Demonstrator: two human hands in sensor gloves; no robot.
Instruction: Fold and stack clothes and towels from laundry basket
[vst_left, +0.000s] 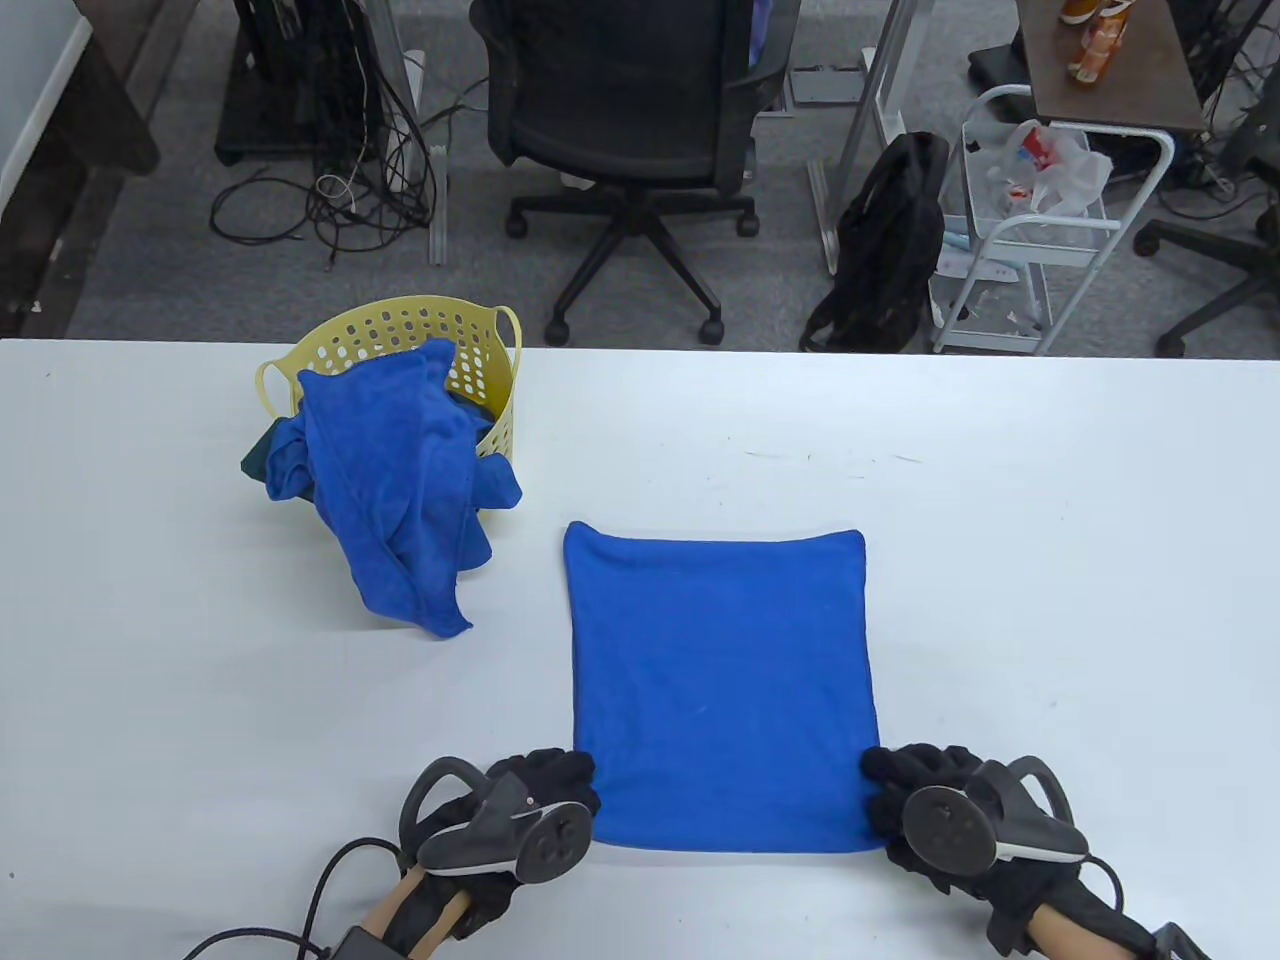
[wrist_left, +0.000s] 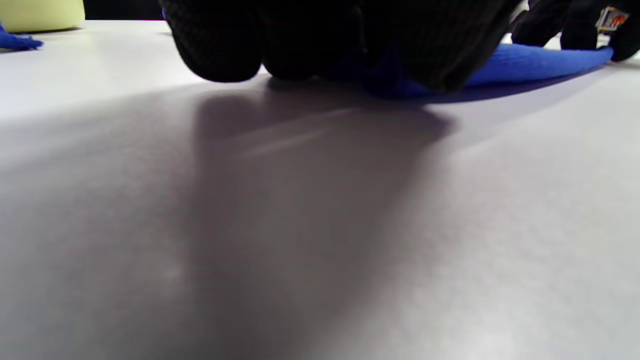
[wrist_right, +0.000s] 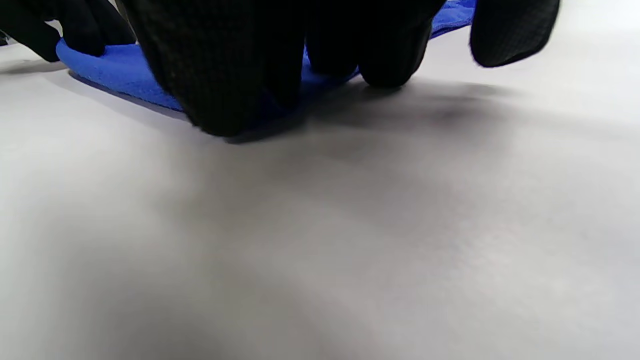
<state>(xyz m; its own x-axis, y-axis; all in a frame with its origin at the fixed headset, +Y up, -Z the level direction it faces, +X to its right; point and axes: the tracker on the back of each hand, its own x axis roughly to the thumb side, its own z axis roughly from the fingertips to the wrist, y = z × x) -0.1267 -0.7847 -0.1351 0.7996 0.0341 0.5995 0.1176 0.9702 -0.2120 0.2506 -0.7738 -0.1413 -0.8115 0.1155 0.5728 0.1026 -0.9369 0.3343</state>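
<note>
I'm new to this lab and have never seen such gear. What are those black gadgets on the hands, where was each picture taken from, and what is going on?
These are a person's hands in black sensor gloves, with a tracker strapped on each. One camera looks down at the white table; the other two sit on the wrists. The left hand and right hand pinch the near corners of a flat blue square towel. More blue cloths spill from a yellow perforated plastic basket.

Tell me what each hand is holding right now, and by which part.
Both grip the flat blue towel: left hand at its near left corner, right hand at its near right corner.
</note>
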